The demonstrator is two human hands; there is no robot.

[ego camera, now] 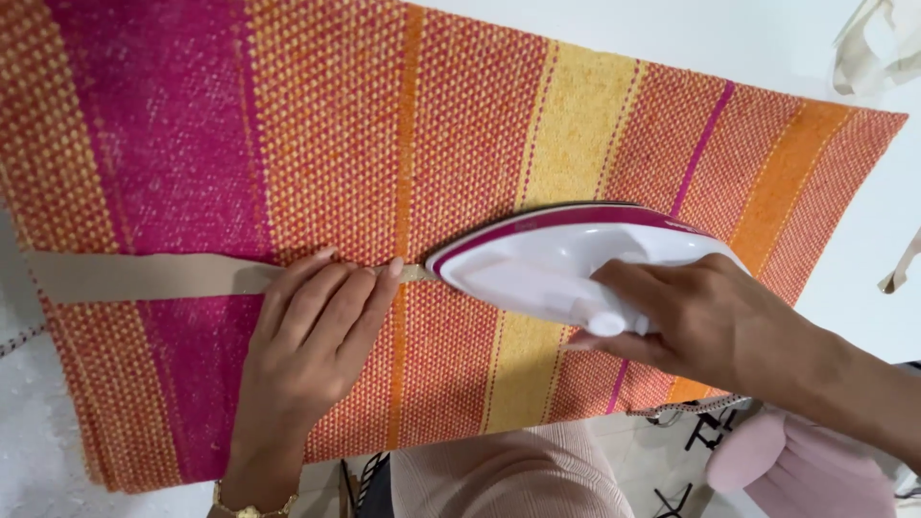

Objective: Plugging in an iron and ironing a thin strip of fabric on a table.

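My right hand [705, 312] grips the handle of a white iron with a magenta trim [537, 259], which rests flat on a woven mat striped in orange, pink and yellow [326, 115]. The iron's tip points left at a beige fabric strip [144, 276] lying across the mat. My left hand [312, 336] lies flat on the strip, fingers pressing it down just left of the iron's tip. A gold bracelet [251, 508] circles that wrist.
The mat lies on a white table [863, 240]. More beige strips [878, 48] lie at the far right corner and one hangs at the right edge [902, 267]. A braided iron cord [686, 410] hangs below. A pink seat [796, 470] stands bottom right.
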